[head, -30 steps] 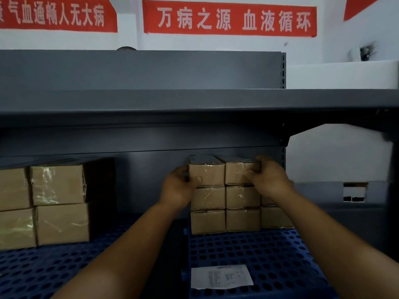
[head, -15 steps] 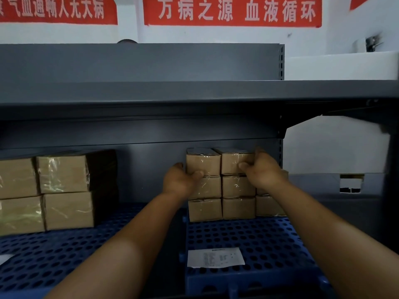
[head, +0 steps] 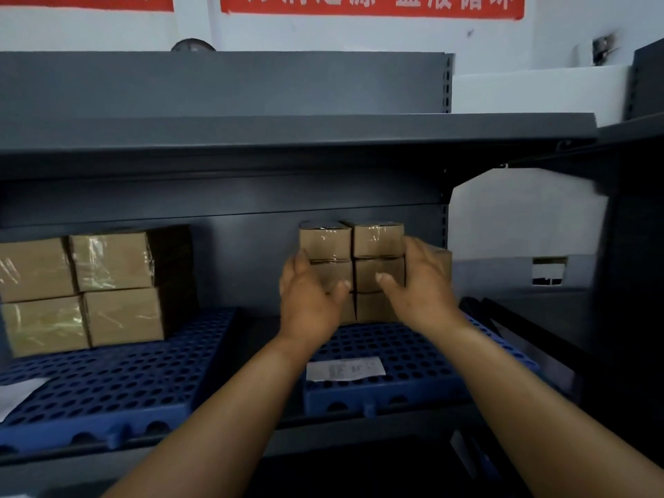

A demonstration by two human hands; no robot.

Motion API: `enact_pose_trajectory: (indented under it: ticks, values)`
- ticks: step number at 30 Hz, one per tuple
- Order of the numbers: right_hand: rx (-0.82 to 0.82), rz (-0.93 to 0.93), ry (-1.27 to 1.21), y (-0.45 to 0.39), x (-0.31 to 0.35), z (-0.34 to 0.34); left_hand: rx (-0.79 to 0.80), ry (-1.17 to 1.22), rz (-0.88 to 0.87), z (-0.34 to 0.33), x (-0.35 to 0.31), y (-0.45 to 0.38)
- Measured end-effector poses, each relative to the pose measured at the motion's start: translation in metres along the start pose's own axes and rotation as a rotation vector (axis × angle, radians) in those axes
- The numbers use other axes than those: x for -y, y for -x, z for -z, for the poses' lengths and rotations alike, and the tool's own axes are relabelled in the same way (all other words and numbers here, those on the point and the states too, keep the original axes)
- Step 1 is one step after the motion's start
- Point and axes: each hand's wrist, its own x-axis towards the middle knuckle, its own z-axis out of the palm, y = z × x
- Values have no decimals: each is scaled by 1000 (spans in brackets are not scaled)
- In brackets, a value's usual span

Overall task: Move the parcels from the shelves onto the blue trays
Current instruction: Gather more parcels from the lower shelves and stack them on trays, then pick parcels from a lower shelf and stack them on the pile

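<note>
- The grey metal shelf unit fills most of the view; its upper shelf board overhangs the bay below, leaving only low headroom above the cartons.
- On the white wall behind, two red banners carry white Chinese characters, cropped at the top edge and not readable here.
- Two blue trays with round holes lie side by side on the lower shelf: the left tray and the right tray, with a dark gap between them. The near half of each tray is bare.
- Far left on the left tray stands a stack of larger brown parcels, two high, wrapped in shiny clear tape.
- Far on the right tray stands a stack of smaller brown parcels, three high and two wide, with another carton partly hidden at its right.
- The left hand is spread against the left face of the small stack at its middle row, thumb across the front.
- The right hand is spread against the right side, thumb on the front of the middle box. The two hands squeeze the stack between them with fairly straight fingers.
- A white printed slip lies near on the right tray; its print is blurred.
</note>
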Motion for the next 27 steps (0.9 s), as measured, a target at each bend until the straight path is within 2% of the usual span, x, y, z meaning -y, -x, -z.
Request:
enact_pose_trajectory:
  ticks: [2, 6, 9, 13, 27]
  values:
    - [8, -40, 9, 20, 0, 2, 54, 19, -52, -2, 0, 17]
    - [34, -154, 68, 65, 5, 11, 250, 40, -41, 2, -3, 52]
    - [-25, -186, 104, 103, 10, 14, 366, 24, -89, 10, -1, 80]
    - [0, -393, 183, 162, 24, 19, 497, 40, -132, 24, 4, 128]
    - [-149, -824, 236, 380, 52, 72, 923, 100, -282, 23, 1, 300]
